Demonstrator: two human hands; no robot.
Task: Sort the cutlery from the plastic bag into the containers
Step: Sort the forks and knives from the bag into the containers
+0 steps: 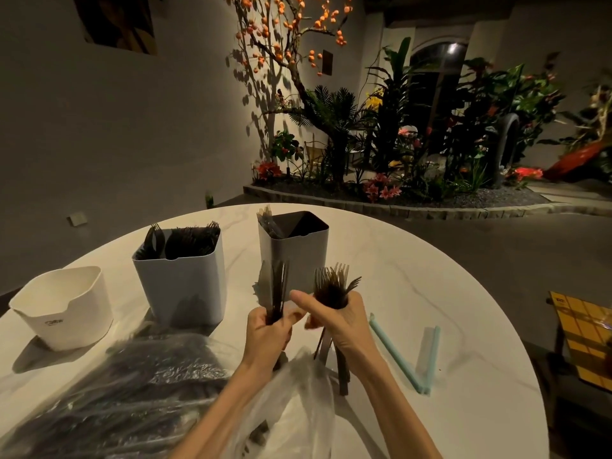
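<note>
At the bottom of the frame, our forearms reach in over the crumpled clear plastic bag, which lies across the lower left of the white round bench with dark cutlery showing through its film. Just above it, our left hand curls round a thin sheaf of dark knives, held upright by their handles, while our right hand grips a fan of dark forks at the neck, tines up, handles hanging below the fist. The pieces look like light, stiff plastic, smooth enough to slide against one another, so we judge a firm wrap round the bunched handles the safest hold; tines may snap if squeezed. Two pale blue straws lie at right centre of the bench, near the right hand. Farther up, a low white tub stands at left, a tall pale container beside it bristles with dark forks and spoons, and a second tall container at centre holds only a few pieces in its left corner. Beyond the bench, a lit bed of plants fills the upper right.
</note>
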